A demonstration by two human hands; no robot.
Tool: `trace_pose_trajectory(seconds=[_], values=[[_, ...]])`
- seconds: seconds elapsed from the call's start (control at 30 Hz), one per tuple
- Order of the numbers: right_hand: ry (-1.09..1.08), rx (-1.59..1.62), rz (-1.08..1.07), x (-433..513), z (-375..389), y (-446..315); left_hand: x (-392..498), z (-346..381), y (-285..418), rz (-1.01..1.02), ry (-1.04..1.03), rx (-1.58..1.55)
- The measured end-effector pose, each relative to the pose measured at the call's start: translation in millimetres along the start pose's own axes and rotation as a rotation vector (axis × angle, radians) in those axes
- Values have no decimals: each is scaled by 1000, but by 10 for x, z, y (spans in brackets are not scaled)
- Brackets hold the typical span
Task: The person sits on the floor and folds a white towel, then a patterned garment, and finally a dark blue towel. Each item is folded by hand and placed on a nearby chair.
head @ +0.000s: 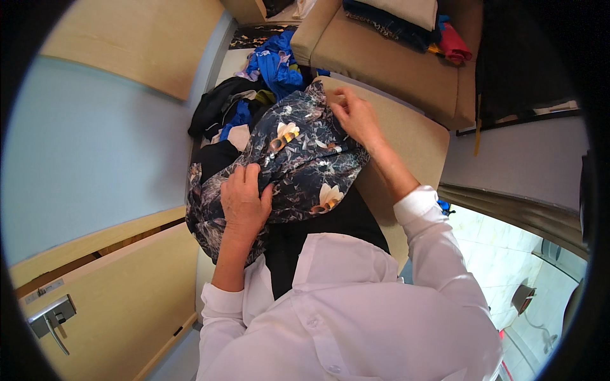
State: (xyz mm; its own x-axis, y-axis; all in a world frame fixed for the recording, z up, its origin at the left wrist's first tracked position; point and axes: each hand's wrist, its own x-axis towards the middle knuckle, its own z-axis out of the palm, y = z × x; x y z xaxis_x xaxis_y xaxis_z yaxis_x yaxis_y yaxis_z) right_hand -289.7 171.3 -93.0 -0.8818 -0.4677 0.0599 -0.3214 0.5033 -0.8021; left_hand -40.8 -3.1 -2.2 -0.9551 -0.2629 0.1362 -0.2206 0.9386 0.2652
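Note:
A dark floral-print garment (305, 147) with white flowers and yellow-and-black striped details is spread over my lap and the edge of the beige padded seat. Its cloth is creased and hangs down at the left. My left hand (245, 197) lies on the lower left part, with a fold of cloth between thumb and fingers. At the upper right edge of the garment is my right hand (355, 116), fingers curled and touching or very close to the cloth. Whether those fingertips pinch the edge cannot be made out.
Beyond the garment, a heap of clothes (276, 62), blue and black among them, lies on the left. A beige sofa (376, 62) carries folded textiles (400, 19) and a pink rolled cloth (452, 43). The padded seat (405, 128) extends right. At left stands a wooden door (124, 290) with a metal handle.

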Motion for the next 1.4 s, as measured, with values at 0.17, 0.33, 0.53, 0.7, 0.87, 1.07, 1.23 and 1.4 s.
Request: trace_pose_trajectory(seconds=[0.17, 0.33, 0.53, 0.7, 0.87, 1.07, 1.23, 1.4], values=[[-56, 373, 204, 296, 385, 22, -56, 128, -111, 6, 113, 2], [-181, 924, 418, 391, 496, 88, -105, -53, -161, -244, 272, -424], [-265, 1233, 406, 373, 427, 24, -217, -171, -173, -377, 273, -769], [-50, 1205, 214, 125, 60, 83, -326, -213, -149, -272, 123, -642], [107, 1026, 334, -292, -247, 254, -388, -195, -63, 50, 213, -427], [167, 1058, 160, -612, -417, 281, -494, -348, 3, 296, 288, -388], [143, 891, 340, -929, -364, 389, -540, -235, 74, 351, 8, -352], [102, 741, 403, -1196, -231, 528, -559, -91, 71, 338, -16, -302]])
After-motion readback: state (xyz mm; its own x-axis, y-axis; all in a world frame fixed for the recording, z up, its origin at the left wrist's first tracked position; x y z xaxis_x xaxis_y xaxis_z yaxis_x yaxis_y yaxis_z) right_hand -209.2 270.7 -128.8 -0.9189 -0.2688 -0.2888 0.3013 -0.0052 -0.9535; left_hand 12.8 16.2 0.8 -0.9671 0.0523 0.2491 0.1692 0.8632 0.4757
